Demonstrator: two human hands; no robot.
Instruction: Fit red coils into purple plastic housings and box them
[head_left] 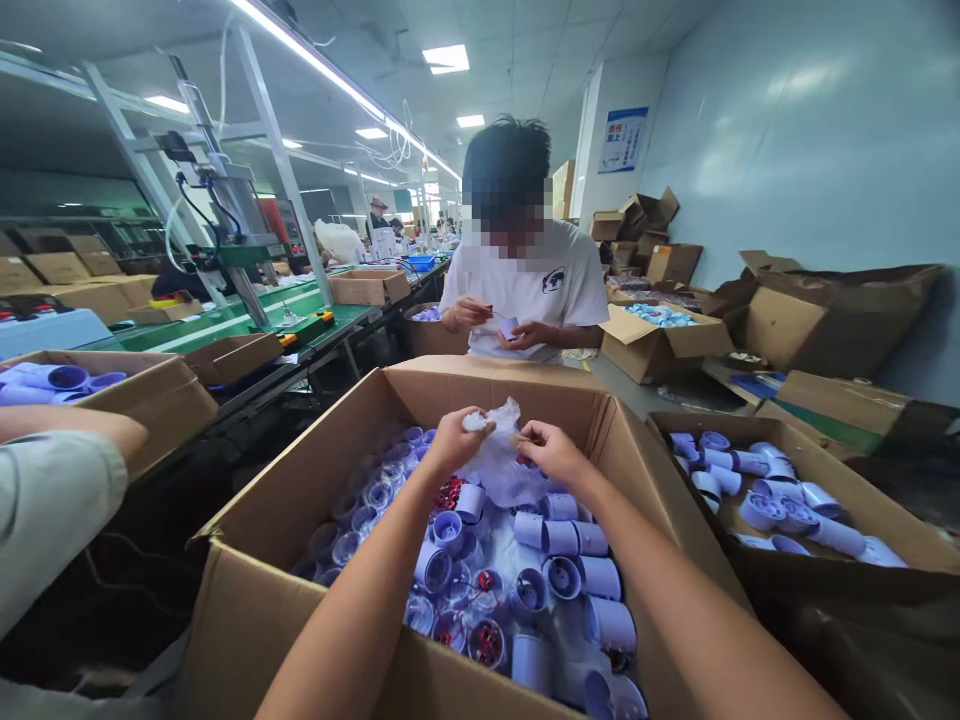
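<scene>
My left hand [456,442] is closed on the top of a clear plastic bag [504,470], bunching it above the large cardboard box [262,590]. At the bag's right side, my right hand [556,455] has its fingers pinched together. A small dark red part [520,460] shows at those fingertips, though its kind is unclear. Below the hands, the box holds lavender plastic cups [561,538], lying at various angles, and clear plastic cups [364,518] along the left. Small red parts [487,642] sit inside some cups, and more lie behind my left wrist.
Across the box, a person [525,290] holds a lavender cup and a small part. An open carton of lavender cups [795,500] stands at right, another carton [150,410] at left. A green-topped workbench [330,325] carries a press; someone's sleeve [60,510] enters at left.
</scene>
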